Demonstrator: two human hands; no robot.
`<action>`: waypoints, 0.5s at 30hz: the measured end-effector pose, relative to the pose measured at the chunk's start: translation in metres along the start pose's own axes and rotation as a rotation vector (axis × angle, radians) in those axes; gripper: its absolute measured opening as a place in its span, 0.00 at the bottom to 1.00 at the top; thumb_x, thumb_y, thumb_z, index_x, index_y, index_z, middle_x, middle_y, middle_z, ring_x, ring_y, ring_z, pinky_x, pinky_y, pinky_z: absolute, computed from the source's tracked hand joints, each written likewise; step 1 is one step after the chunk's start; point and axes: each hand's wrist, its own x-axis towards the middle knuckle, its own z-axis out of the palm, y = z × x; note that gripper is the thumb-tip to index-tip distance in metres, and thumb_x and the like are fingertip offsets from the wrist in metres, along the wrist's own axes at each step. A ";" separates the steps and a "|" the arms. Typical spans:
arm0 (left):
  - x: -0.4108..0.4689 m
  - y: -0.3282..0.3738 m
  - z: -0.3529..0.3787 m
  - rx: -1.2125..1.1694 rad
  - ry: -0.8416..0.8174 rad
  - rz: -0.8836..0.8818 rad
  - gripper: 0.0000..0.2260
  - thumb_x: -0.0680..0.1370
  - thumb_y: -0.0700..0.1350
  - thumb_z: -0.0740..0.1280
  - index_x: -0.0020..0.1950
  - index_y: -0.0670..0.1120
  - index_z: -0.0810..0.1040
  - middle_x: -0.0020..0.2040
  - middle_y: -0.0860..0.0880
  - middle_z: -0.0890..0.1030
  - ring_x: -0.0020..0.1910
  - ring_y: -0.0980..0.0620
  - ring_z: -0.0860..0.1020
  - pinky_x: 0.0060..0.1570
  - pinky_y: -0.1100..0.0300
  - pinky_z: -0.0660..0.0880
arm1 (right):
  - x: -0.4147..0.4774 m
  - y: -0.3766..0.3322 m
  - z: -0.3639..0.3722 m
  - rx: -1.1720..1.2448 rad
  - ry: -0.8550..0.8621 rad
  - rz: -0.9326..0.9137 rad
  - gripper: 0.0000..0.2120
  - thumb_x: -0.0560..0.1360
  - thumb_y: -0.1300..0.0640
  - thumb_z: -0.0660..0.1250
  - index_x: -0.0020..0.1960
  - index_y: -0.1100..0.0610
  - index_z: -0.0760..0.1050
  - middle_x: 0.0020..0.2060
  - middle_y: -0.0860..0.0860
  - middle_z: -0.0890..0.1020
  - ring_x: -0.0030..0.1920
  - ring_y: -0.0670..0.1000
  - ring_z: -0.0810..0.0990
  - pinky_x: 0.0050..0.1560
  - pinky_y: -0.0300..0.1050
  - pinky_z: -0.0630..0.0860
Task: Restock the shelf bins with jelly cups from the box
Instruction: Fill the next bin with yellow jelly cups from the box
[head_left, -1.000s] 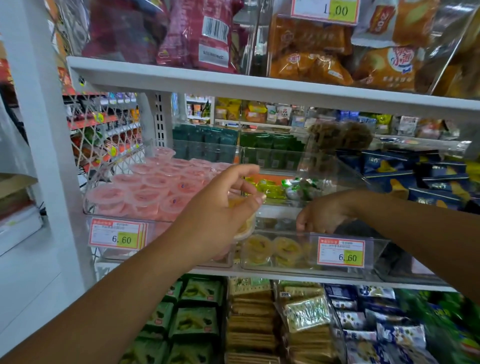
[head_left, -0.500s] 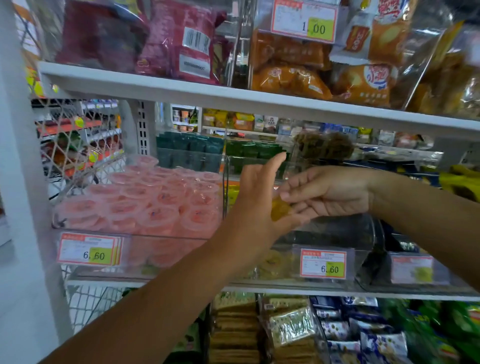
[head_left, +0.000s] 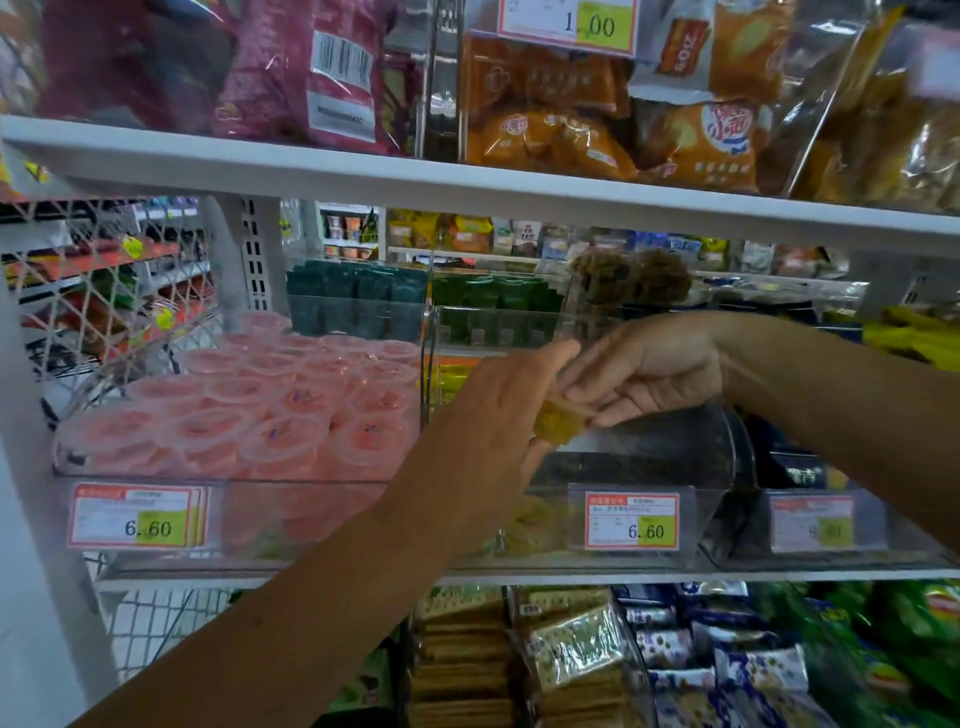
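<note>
A yellow jelly cup (head_left: 558, 425) hangs in the air in front of the middle clear bin (head_left: 696, 519). My left hand (head_left: 493, 410) holds it from the left, between thumb and fingers. My right hand (head_left: 649, 379) reaches in from the right and pinches the cup's rim with its fingertips and thumb. A few yellow cups (head_left: 527, 522) lie low in the middle bin, partly hidden by my left forearm. The left clear bin (head_left: 156, 478) is packed with pink jelly cups (head_left: 270, 415). The box is out of view.
A white shelf board (head_left: 467, 187) with snack bags runs close above my hands. Price tags reading 6.60 (head_left: 631, 522) clip to the bin fronts. A third clear bin (head_left: 831, 525) stands to the right. Cracker and snack packs (head_left: 571, 654) fill the shelf below.
My right hand came up out of the middle bin and met my left hand. The yellow cup, first held by the left hand alone, is now held by both, higher and further right.
</note>
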 end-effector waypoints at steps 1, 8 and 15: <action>-0.002 0.002 -0.001 -0.005 -0.005 -0.016 0.36 0.73 0.45 0.74 0.75 0.52 0.57 0.66 0.50 0.71 0.63 0.58 0.65 0.59 0.79 0.55 | 0.003 -0.002 -0.005 -0.056 0.027 0.000 0.13 0.69 0.68 0.67 0.52 0.66 0.79 0.48 0.61 0.83 0.45 0.53 0.84 0.45 0.42 0.82; -0.032 0.005 -0.008 0.115 -0.438 -0.012 0.27 0.81 0.61 0.50 0.79 0.56 0.49 0.79 0.59 0.47 0.76 0.62 0.46 0.71 0.66 0.41 | 0.031 0.018 -0.016 -1.120 0.111 0.183 0.10 0.74 0.68 0.68 0.42 0.54 0.78 0.40 0.49 0.80 0.40 0.46 0.79 0.36 0.34 0.75; -0.040 -0.002 -0.004 0.182 -0.484 -0.008 0.31 0.77 0.64 0.41 0.79 0.56 0.50 0.78 0.59 0.53 0.76 0.62 0.50 0.71 0.65 0.37 | 0.059 0.057 -0.004 -1.385 -0.038 0.378 0.08 0.75 0.67 0.67 0.47 0.54 0.77 0.39 0.48 0.77 0.43 0.50 0.78 0.37 0.37 0.75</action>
